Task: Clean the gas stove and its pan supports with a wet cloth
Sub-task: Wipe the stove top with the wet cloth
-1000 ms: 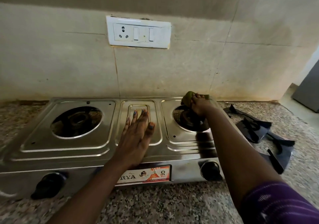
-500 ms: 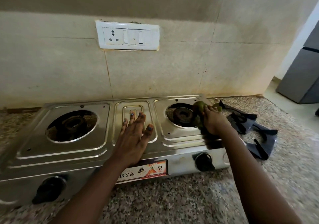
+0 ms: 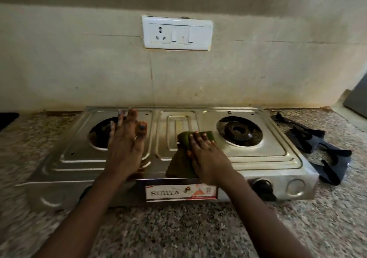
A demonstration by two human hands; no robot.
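Right hand (image 3: 208, 158): our flat fingers press the cloth (image 3: 182, 158) on the stove (image 3: 258, 156).
Left hand (image 3: 124, 148): our fingers spread, holding nothing.

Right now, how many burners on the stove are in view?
2. The left burner sits in the left well, partly covered by the left hand. The right burner sits uncovered in the right well, right of the cloth. None seems hidden.

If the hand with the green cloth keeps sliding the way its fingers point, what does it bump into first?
Probably the raised rectangle in the stove's middle; the right hand points up-left along the steel top.
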